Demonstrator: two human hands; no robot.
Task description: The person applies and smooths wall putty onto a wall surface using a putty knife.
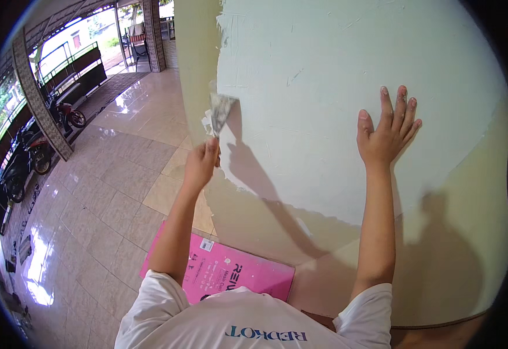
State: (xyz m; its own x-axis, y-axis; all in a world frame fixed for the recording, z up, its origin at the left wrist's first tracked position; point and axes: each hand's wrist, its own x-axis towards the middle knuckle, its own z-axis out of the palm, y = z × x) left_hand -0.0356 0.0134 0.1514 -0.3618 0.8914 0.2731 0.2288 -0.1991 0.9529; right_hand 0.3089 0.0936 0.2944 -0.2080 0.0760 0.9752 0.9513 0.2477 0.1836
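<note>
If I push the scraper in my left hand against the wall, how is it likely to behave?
The scraper has a broad, thin-looking blade, so it may flex slightly. It looks small in the left hand, so probably light. The blade looks smeared with white, so it could drag.

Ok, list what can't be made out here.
Head view:
Flat grey metal scraper: handle mostly hidden by the bare left hand.
Bare right hand: palm hidden by its own back.
White-coated wall: top cut by the upper edge.
Pink printed cardboard box: near part covered by the white cloth shirt.
Red motorcycle: too small for detail.
</note>
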